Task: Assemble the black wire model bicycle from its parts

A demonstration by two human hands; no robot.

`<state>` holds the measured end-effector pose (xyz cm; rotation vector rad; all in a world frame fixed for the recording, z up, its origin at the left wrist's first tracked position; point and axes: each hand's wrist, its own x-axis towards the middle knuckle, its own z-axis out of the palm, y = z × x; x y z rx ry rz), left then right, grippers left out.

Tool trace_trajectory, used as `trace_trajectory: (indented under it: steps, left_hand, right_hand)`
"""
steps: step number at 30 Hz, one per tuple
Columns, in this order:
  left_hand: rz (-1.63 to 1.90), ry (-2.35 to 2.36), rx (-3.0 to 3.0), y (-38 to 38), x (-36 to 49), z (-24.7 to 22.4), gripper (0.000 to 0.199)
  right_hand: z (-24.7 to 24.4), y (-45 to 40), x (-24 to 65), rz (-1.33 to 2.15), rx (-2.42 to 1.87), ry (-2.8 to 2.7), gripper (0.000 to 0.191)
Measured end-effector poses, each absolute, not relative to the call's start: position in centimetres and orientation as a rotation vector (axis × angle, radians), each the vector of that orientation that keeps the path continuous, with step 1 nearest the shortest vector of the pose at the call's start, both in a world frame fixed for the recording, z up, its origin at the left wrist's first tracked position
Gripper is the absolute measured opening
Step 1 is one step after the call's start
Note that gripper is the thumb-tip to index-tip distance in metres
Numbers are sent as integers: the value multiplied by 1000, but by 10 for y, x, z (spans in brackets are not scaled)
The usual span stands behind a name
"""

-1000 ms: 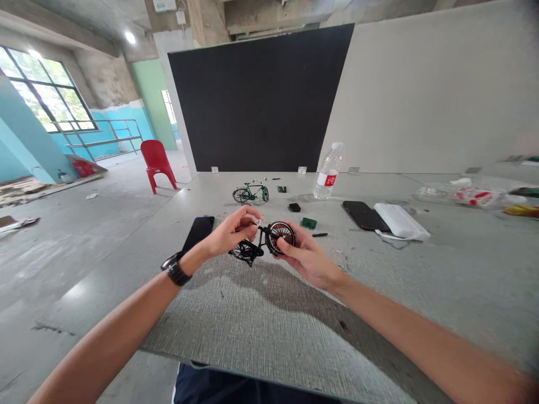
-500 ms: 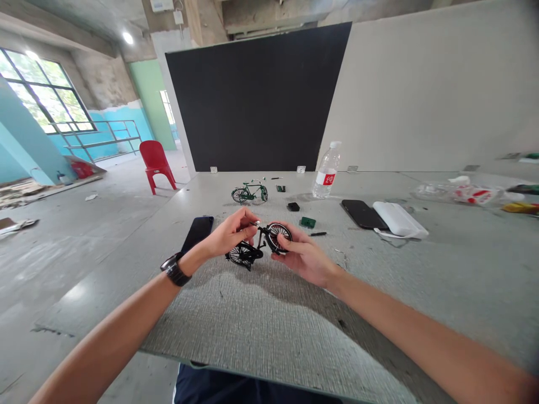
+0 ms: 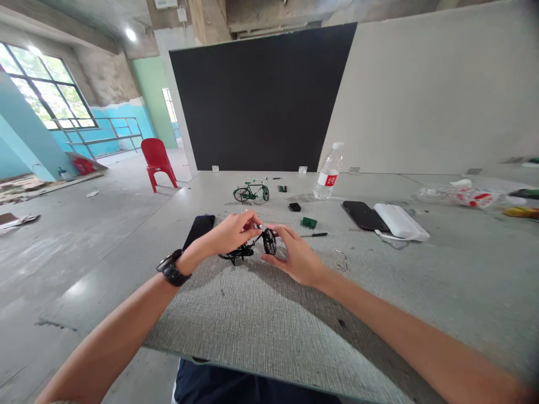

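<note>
A black model bicycle (image 3: 247, 251) is on the grey table between my hands, its front wheel toward the right. My left hand (image 3: 233, 231) pinches it near the handlebar and covers part of the frame and rear wheel. My right hand (image 3: 298, 255) is at the front wheel, thumb below and fingers above, curved around its right side; whether the fingers press on the wheel I cannot tell. Behind them stands a green model bicycle (image 3: 251, 192). A small black part (image 3: 295, 207), a green part (image 3: 309, 223) and a screwdriver (image 3: 319, 234) lie beyond my right hand.
A dark phone (image 3: 199, 230) lies left of my left wrist. To the right are a black phone (image 3: 362, 215), a white case (image 3: 400, 221), thin metal pieces (image 3: 341, 260) and a water bottle (image 3: 329, 171). A black panel (image 3: 261, 106) rises behind the table.
The bicycle has been lowered slightly to the left, and its front wheel has turned to a narrower angle. My right hand has shifted from gripping the wheel to curving around its side.
</note>
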<state>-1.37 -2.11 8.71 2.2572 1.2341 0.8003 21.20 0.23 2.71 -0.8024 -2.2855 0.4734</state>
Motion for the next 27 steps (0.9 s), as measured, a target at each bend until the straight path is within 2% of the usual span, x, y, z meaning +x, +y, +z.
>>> trace_trajectory:
  steps: [14, 27]
  left_hand:
    - [548, 1095, 2301, -12, -8, 97, 16]
    - [577, 1022, 2133, -14, -17, 97, 27]
  right_hand:
    - [8, 6, 213, 608, -788, -2272, 65]
    - [10, 5, 212, 712, -742, -2269, 67]
